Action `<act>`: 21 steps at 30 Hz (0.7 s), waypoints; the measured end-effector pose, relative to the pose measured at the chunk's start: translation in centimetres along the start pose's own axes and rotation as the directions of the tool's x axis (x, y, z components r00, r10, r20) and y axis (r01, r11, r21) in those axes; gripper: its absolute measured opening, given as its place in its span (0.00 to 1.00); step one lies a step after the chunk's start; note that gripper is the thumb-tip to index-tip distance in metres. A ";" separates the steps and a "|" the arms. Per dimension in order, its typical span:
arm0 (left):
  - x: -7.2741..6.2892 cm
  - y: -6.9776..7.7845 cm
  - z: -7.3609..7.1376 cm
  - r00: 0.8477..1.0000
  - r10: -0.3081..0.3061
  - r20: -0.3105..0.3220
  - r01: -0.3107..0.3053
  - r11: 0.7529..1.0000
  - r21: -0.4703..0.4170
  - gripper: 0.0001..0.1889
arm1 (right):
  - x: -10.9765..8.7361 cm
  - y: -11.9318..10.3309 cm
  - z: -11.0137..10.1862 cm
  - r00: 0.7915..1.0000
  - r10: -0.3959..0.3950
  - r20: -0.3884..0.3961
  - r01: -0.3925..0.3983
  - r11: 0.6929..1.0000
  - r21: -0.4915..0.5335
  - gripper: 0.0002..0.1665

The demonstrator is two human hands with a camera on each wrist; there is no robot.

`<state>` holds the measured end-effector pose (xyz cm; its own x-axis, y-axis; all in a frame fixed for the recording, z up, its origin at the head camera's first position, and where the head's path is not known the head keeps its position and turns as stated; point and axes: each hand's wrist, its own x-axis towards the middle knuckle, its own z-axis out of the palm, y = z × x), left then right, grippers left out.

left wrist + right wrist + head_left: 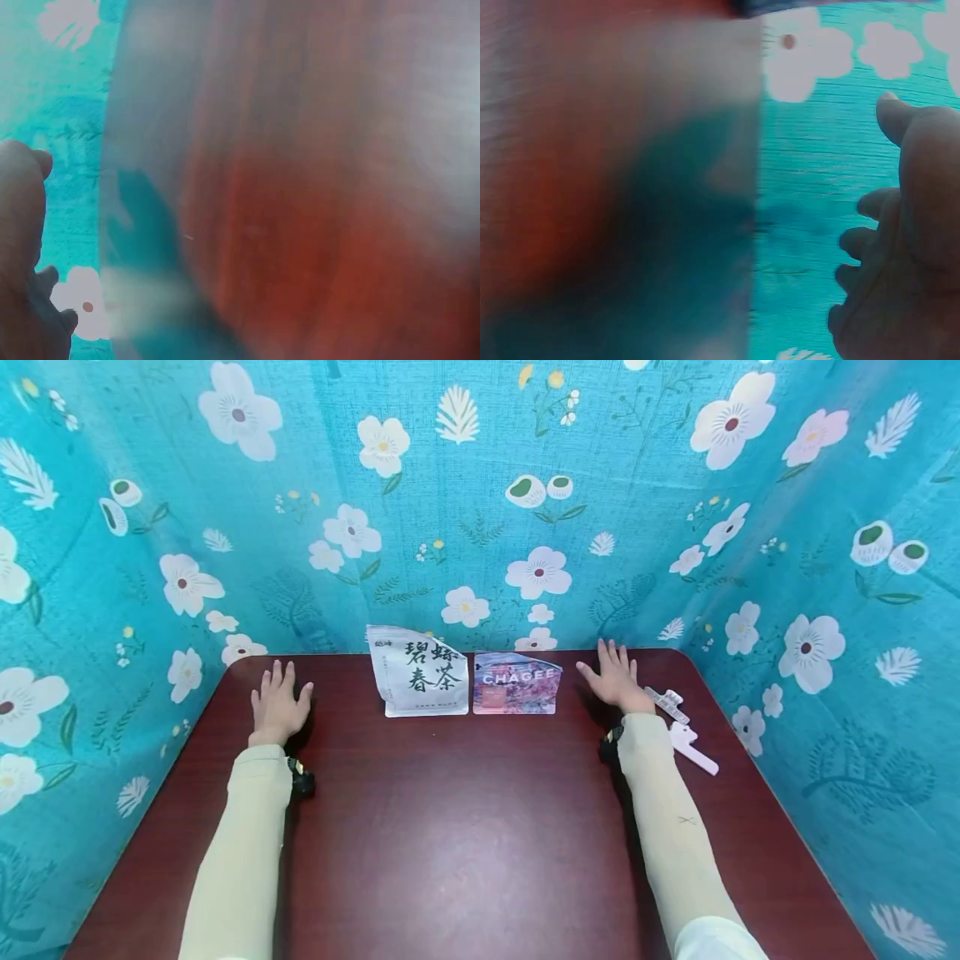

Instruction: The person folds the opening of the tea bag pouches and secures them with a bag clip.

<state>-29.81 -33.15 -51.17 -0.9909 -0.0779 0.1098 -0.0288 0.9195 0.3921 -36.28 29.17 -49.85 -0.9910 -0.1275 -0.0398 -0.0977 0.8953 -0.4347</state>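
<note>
My left hand [280, 706] is at the far left of the table, palm down with fingers spread toward the curtain. At the far right my right hand [617, 681] has its fingers spread too, thumb pointing inward. Neither holds anything. Between them, along the back edge, stand a white tea pouch [420, 672] with black characters and a smaller pink and blue CHAGEE pouch [516, 683]. The CHAGEE pouch is nearer to the right hand. In the wrist views, the left hand [26, 255] and right hand [922, 232] show only in part, against the curtain.
Beside the right forearm lie a clear-and-white clip [667, 703] and a pale pink clip [693, 747] with a long flat bar. A dark red glossy table [450, 827] fills the foreground. Blue flowered curtain [465, 527] encloses its back and sides.
</note>
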 end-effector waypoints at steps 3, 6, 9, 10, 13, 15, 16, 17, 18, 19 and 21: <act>-0.3 0.3 -0.4 0.999 0.047 0.012 -0.047 0.998 -0.046 0.33 | 0.2 -0.8 -1.4 1.000 -0.028 0.012 0.028 0.999 0.038 0.52; -0.5 1.0 -0.9 0.993 0.121 -0.013 -0.121 0.987 -0.104 0.30 | 0.6 -2.7 -3.7 0.996 -0.085 0.031 0.082 0.994 0.075 0.49; -0.4 2.3 -1.9 0.979 0.179 -0.095 -0.193 0.968 -0.162 0.26 | 1.0 -6.0 -5.7 0.982 -0.176 0.064 0.166 0.976 0.144 0.45; -0.3 2.9 -2.3 0.971 0.197 -0.132 -0.218 0.961 -0.169 0.25 | 1.2 -7.2 -6.1 0.975 -0.210 0.073 0.196 0.966 0.166 0.44; -0.2 5.1 -3.5 0.949 0.242 -0.204 -0.278 0.945 -0.170 0.21 | 1.5 -10.5 -6.5 0.951 -0.297 0.084 0.272 0.935 0.229 0.39; -0.2 6.5 -4.1 0.936 0.267 -0.231 -0.308 0.936 -0.167 0.20 | 1.7 -12.5 -6.1 0.934 -0.350 0.074 0.322 0.913 0.250 0.37; -0.2 7.3 -4.5 0.928 0.279 -0.246 -0.324 0.931 -0.167 0.20 | 1.7 -13.5 -5.9 0.925 -0.375 0.063 0.347 0.901 0.261 0.36; -0.1 8.2 -4.8 0.918 0.296 -0.264 -0.345 0.924 -0.164 0.20 | 1.7 -14.6 -5.5 0.913 -0.405 0.052 0.376 0.885 0.275 0.35; 0.0 9.0 -5.1 0.905 0.318 -0.283 -0.371 0.915 -0.158 0.19 | 1.7 -15.6 -5.1 0.901 -0.433 0.035 0.405 0.868 0.288 0.34; 0.1 9.8 -5.3 0.890 0.342 -0.302 -0.398 0.906 -0.147 0.19 | 1.7 -16.5 -4.7 0.888 -0.460 0.020 0.434 0.850 0.299 0.33; 0.2 11.2 -5.7 0.847 0.398 -0.353 -0.461 0.880 -0.112 0.18 | 1.7 -18.3 -3.7 0.856 -0.517 -0.007 0.491 0.808 0.326 0.33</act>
<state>-29.60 -25.03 -41.53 -0.8043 0.1641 0.5711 0.4458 0.8021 0.3973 -36.50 14.13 -38.65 -0.7983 -0.5691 0.1971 -0.5358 0.5215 -0.6640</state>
